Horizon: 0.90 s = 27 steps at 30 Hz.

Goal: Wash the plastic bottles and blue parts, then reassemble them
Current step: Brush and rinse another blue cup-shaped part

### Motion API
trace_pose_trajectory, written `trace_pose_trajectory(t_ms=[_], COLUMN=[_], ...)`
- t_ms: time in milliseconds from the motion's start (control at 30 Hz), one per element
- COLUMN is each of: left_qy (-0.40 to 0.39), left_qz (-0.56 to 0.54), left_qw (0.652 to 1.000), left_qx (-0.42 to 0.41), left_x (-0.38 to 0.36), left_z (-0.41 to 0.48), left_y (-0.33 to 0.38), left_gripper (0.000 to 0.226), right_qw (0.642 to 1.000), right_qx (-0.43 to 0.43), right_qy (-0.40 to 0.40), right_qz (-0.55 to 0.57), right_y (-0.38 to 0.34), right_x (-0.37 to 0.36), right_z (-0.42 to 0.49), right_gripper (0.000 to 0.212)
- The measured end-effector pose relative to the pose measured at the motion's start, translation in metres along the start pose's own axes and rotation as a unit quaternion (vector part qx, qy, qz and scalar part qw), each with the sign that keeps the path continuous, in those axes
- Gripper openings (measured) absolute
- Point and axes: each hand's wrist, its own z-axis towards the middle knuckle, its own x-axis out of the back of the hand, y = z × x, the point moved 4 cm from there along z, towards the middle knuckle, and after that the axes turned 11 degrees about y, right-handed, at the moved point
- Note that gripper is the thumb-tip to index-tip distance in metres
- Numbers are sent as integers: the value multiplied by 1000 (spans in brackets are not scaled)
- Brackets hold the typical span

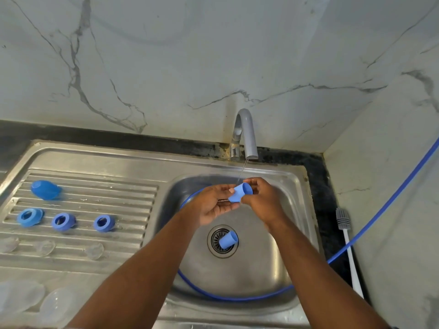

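Over the stainless steel sink basin [273,262], under the grey curved tap [248,134], the left hand [212,206] and right hand [261,200] both grip 1 small blue plastic cup [239,193]; a 2nd blue cup [228,239] lies on the drain, with 3 blue plastic rings [63,222] on the left drainboard [133,243]

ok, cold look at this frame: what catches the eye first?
The left hand and right hand hold a small blue cup under the thin stream from the tap, over the sink basin. A second blue cup lies on the drain, and three blue rings sit in a row on the drainboard to the left.
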Motion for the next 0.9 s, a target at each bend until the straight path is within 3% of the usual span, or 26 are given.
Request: trace_pose_trajectory(t_ms=[67, 167, 233, 367, 500, 600, 767, 900], left_qy=[10, 69, 106, 143, 150, 160, 178, 191], left_qz=[45, 198, 322, 533, 580, 604, 626, 614], left_qw=[999, 974, 930, 797, 751, 726, 695, 702], left_qx=[-11, -84, -144, -245, -277, -289, -305, -307], left_x=[5, 12, 13, 9, 4, 3, 11, 40], left_z=[-4, -8, -13, -30, -48, -57, -70, -85], left_y=[-3, 0, 5, 18, 26, 32, 43, 59], left_gripper=[31, 35, 36, 41, 41, 38, 48, 41], right_qw=[995, 972, 962, 958, 980, 995, 978, 960], right_qx=[-72, -167, -205, -210, -139, -19, 132, 224], right_qy=[-13, -59, -88, -119, -110, -101, -107, -70], right_qz=[67, 153, 160, 156, 92, -14, -124, -151], right_y=[17, 32, 38, 41, 30, 20, 0, -19], right_x=[-4, -10, -14, -20, -22, -24, -40, -71], right_z=[0, -5, -12, -21, -23, -25, -42, -55], right_gripper=[43, 30, 31, 31, 32, 32, 36, 26])
